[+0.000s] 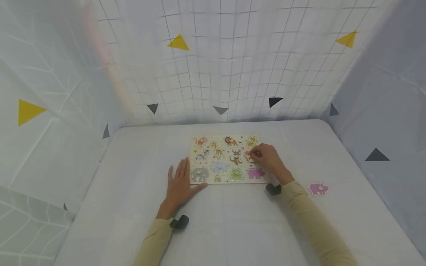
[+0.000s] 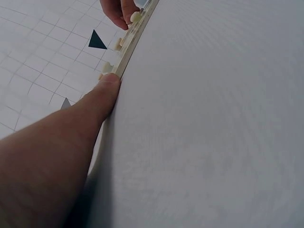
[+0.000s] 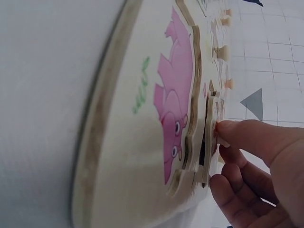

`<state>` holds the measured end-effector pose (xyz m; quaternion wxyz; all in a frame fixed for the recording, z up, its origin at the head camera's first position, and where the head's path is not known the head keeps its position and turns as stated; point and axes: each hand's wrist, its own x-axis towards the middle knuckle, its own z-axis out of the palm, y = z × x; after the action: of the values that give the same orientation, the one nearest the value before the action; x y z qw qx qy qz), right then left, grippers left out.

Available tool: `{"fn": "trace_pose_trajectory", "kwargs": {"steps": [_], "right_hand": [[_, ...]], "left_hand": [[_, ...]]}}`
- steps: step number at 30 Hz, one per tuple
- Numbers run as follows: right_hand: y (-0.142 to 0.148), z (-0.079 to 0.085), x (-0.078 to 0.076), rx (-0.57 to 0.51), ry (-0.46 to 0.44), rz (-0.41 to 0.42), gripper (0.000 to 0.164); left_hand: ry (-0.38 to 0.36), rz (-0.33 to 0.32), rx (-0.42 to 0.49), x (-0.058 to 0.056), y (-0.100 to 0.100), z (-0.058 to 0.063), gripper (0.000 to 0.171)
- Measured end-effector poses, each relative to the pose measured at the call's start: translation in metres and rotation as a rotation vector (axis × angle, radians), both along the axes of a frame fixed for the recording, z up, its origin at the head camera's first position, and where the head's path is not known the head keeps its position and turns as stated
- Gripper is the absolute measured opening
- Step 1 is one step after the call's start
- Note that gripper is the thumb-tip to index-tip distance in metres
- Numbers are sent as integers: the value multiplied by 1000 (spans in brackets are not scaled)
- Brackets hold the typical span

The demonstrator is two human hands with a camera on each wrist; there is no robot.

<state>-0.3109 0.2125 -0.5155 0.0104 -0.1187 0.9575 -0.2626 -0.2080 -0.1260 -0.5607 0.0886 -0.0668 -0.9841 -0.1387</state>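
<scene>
A wooden knob puzzle board [image 1: 239,182] with animal pictures lies on the table. My right hand [image 1: 269,159] is over its right side, thumb and fingers pinching the knob of an orange-brown animal puzzle piece [image 1: 247,156]. In the right wrist view that puzzle piece [image 3: 209,142] sits a little proud of the board, above the printed purple hippo [image 3: 178,85] in its bare recess. My left hand [image 1: 179,187] lies flat with spread fingers along the board's left edge. Its thumb reaches the near left corner, and in the left wrist view the thumb [image 2: 108,90] touches the board's edge.
A loose purple hippo piece [image 1: 318,189] lies on the white table [image 1: 226,225], right of the board and beside the right sleeve [image 1: 309,214]. Other knobbed pieces, such as the elephant [image 1: 200,174] and frog [image 1: 237,174], sit in the board. White curtains [image 1: 229,66] hang behind.
</scene>
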Motion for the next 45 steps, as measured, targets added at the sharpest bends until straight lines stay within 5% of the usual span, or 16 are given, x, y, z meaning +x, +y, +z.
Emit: {"fn": "trace_pose_trajectory", "kwargs": {"steps": [38,45], "right_hand": [[0,0,5,-32,-12,51,11],[-1,-1,2,-16,-102,15,11]], "left_hand": [[35,-2,-2,0,-1,-1,110],[11,0,-11,-1,-1,-1,111]]}}
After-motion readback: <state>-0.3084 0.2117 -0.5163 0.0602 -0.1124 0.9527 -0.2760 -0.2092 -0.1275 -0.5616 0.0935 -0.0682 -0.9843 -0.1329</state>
